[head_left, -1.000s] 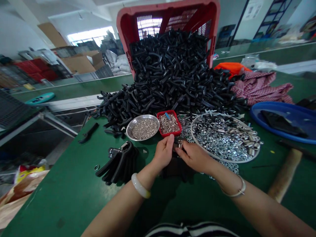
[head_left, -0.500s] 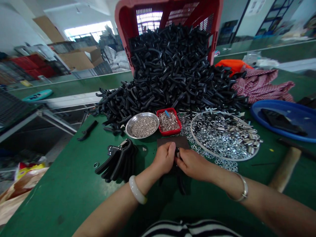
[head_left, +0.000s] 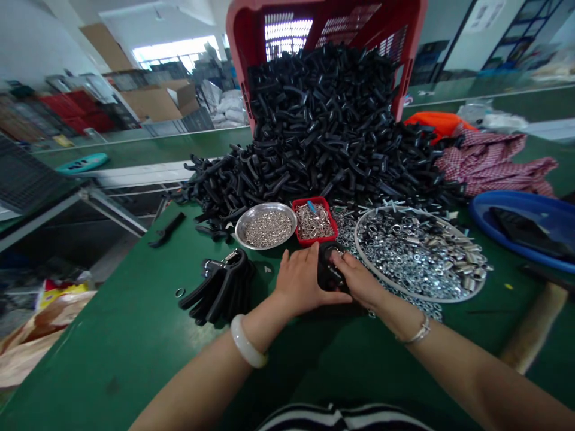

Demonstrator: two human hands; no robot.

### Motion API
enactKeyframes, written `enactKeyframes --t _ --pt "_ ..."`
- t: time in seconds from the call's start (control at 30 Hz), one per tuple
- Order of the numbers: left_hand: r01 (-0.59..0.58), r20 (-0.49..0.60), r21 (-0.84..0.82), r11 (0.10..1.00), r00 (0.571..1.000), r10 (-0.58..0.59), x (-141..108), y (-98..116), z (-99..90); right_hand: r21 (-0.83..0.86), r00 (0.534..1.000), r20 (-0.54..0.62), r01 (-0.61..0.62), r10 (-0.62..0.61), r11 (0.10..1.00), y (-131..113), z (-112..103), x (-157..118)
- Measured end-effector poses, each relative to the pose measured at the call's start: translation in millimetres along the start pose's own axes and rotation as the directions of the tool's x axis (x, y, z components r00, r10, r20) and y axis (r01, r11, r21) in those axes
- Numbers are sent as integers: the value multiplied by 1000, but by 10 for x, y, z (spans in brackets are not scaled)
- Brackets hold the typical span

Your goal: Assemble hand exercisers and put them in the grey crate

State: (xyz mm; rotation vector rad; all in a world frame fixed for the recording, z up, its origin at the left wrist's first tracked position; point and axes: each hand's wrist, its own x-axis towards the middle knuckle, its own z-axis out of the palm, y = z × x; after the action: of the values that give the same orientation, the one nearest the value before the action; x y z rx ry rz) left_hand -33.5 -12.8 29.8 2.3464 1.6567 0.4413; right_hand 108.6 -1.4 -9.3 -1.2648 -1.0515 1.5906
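A black hand grip [head_left: 331, 270] with a bit of metal near its top is between my hands, at the front of the parts. My right hand [head_left: 359, 280] is closed on its right side. My left hand [head_left: 299, 278] lies against its left side, fingers stretched forward and thumb spread to the right beneath it. The hands hide much of the grip. To the left, several assembled black hand grips [head_left: 220, 290] with springs lie stacked, a small metal ring [head_left: 180, 293] beside them.
Ahead are a metal dish [head_left: 240, 233] of small parts, a red tray [head_left: 335, 228] of pins and a round tray [head_left: 406, 296] of nuts and springs. Black handles [head_left: 323, 143] spill from a red crate [head_left: 238, 42]. A hammer [head_left: 534, 326] and a blue tray [head_left: 485, 230] are right.
The hand grip has turned: its handles pointed towards me, and its body is now raised between my hands. My left hand has gone from closed to stretched out. The view has shifted slightly left.
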Motion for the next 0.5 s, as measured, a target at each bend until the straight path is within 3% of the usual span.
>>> enactKeyframes --t 0.1,0.17,0.23,0.3,0.33,0.4,0.47,0.5 --pt "87 -117 101 991 990 -75 -64 102 171 185 996 -39 -66 75 980 32 107 -43" --pt "108 -134 120 987 987 -92 -49 94 228 244 998 -34 -50 60 968 48 140 -71" --pt "100 -103 118 988 991 -88 -3 29 218 129 998 47 -40 34 991 10 89 -65" --pt "85 -59 101 991 995 -79 54 -61 170 -222 985 163 -13 50 975 -109 -41 2" --pt "78 -35 89 993 997 -75 83 -103 146 -443 985 166 37 42 896 -196 -121 62" --pt "62 5 74 995 998 -62 135 -167 122 -803 988 92 146 -123 577 -397 -258 234" --pt "16 53 77 997 998 -20 176 -198 138 -961 938 105 182 -331 210 -579 -316 451" --pt "-13 76 84 996 997 7 193 -206 157 -979 920 151 189 -362 73 -647 -305 565"
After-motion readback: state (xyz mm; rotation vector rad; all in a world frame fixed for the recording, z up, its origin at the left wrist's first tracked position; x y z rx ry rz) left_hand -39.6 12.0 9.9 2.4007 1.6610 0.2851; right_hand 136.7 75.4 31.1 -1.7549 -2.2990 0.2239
